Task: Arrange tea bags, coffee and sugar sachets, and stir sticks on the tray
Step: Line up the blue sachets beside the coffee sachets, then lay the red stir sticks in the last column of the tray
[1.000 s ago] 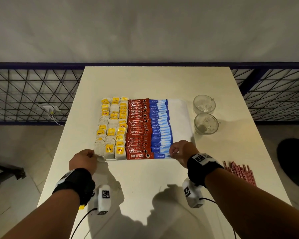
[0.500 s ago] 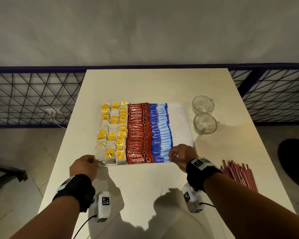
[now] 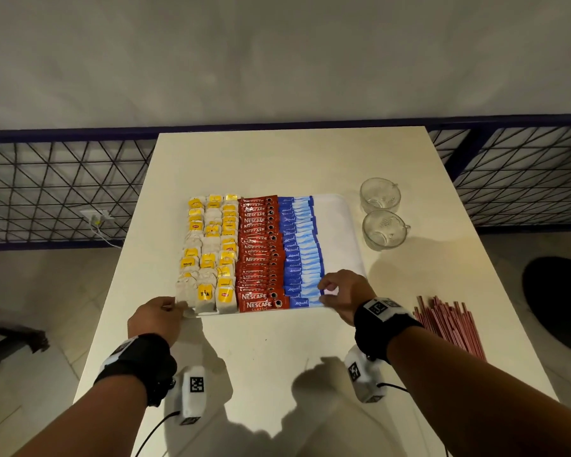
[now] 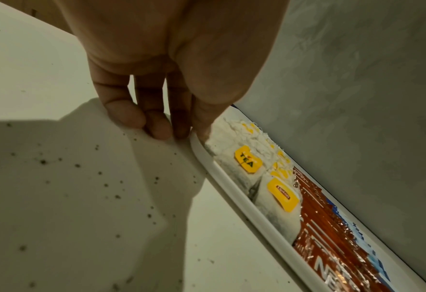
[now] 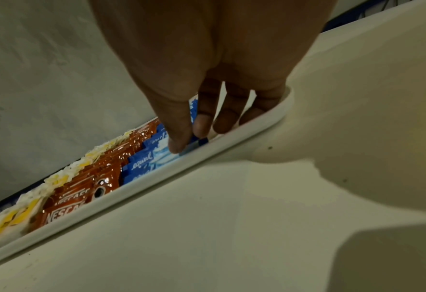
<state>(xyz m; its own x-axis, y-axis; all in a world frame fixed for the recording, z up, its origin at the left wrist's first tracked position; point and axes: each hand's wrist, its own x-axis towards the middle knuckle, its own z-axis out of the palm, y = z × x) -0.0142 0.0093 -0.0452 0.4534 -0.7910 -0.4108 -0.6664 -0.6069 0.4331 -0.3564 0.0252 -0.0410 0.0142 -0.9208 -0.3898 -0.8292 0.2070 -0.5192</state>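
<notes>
A white tray (image 3: 340,232) lies mid-table. It carries columns of yellow-tagged tea bags (image 3: 208,252), red coffee sachets (image 3: 259,252) and blue sugar sachets (image 3: 302,249), with a bare strip on its right. My left hand (image 3: 178,305) grips the tray's near-left corner. In the left wrist view the left hand (image 4: 179,134) has its thumb on the rim (image 4: 244,201) beside a tea bag (image 4: 246,162). My right hand (image 3: 325,291) is over the near-right part of the tray. The right wrist view shows the right hand (image 5: 189,142) pinching the end of a blue sugar sachet (image 5: 156,156) between thumb and forefinger. Red stir sticks (image 3: 449,324) lie loose on the table to the right.
Two glass cups (image 3: 379,194) (image 3: 384,229) stand just right of the tray. The table (image 3: 277,351) is narrow, with its side edges close to both arms. A dark metal railing (image 3: 63,186) runs behind it. Dark specks dot the tabletop near my left hand.
Both hands have stayed at the tray's near edge. The tray seems to have come slightly nearer to me.
</notes>
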